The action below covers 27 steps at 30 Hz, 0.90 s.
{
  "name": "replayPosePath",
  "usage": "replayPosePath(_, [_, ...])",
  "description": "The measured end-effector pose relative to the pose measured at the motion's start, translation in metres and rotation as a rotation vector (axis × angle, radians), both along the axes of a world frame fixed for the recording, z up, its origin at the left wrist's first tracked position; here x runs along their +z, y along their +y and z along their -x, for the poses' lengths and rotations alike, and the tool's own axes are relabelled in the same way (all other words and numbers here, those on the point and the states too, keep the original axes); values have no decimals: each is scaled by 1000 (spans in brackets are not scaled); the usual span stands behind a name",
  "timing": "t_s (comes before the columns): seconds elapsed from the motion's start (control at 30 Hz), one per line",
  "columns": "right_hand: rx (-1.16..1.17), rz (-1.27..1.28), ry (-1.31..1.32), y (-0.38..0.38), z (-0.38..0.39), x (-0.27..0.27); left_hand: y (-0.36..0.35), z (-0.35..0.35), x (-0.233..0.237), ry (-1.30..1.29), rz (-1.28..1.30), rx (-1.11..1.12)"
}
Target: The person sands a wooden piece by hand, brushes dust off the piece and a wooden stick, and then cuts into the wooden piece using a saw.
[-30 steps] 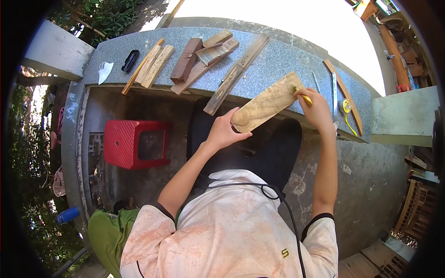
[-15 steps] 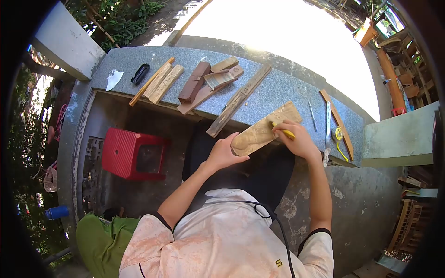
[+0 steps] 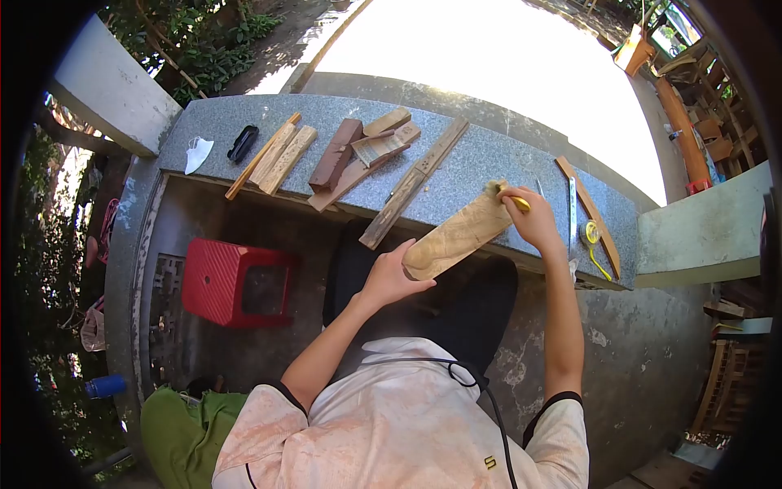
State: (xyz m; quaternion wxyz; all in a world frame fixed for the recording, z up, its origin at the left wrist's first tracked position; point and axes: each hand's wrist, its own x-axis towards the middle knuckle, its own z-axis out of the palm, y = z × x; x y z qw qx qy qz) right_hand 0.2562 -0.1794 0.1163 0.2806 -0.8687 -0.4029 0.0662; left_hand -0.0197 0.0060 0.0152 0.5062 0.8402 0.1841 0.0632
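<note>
A pale wooden board [image 3: 458, 233] slants over the front edge of the stone bench. Its lower left end is gripped by my left hand [image 3: 391, 275]. My right hand [image 3: 533, 222] holds a brush with a yellow handle [image 3: 520, 204], its dark head on the board's upper right end. Left of the board lies a long weathered wood strip [image 3: 417, 181]. To the right of my right hand are a metal ruler [image 3: 573, 208], a brown wood strip [image 3: 593, 220] and a yellow tape measure [image 3: 590, 234].
On the stone bench [image 3: 497, 155] lie a dark red block [image 3: 336, 156], wood pieces [image 3: 283, 160], a black case [image 3: 243, 143] and a white mask [image 3: 198, 155]. A red stool [image 3: 238, 281] stands below at left, near green cloth [image 3: 191, 432].
My right hand has moved the brush up and right, from the board's middle part to its far end. My left hand keeps its hold on the board, and the view has shifted slightly.
</note>
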Motion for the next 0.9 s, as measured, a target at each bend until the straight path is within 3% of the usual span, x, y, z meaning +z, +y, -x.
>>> replayPosePath(0.1, [202, 35, 45, -1, 18, 2, 4, 2, 4, -7, 9, -1])
replayPosePath(0.13, [404, -49, 172, 0, 23, -3, 4, 6, 4, -1, 13, -10])
replayPosePath(0.23, [346, 240, 762, 7, 0, 22, 6, 17, 2, 57, 41, -13])
replayPosePath(0.33, [153, 80, 511, 8, -84, -5, 5, 19, -6, 0, 107, -25])
replayPosePath(0.4, [-17, 260, 126, 23, -100, 15, 5, 18, 5, 5, 115, -47])
replayPosePath(0.5, [37, 206, 458, 39, -115, 30, 8, 19, 9, 25, 77, -53])
replayPosePath(0.53, [39, 327, 465, 42, -120, 32, 9, 19, 9, 33, 59, -48])
replayPosePath(0.6, [33, 345, -89, 40, -167, -14, 10, 22, 12, 36, 79, -47])
replayPosePath(0.67, [-151, 283, -510, 40, -198, -45, 8, 25, 10, 18, 89, -47])
replayPosePath(0.77, [-165, 123, 439, 49, -173, 12, 11, 26, -4, -44, 81, -26])
replayPosePath(0.8, [-136, 235, 470, 44, -181, 6, 9, 28, -7, -57, 88, -15])
replayPosePath(0.9, [-327, 376, -469, 42, -205, -22, 8, 30, -8, -40, 74, -21])
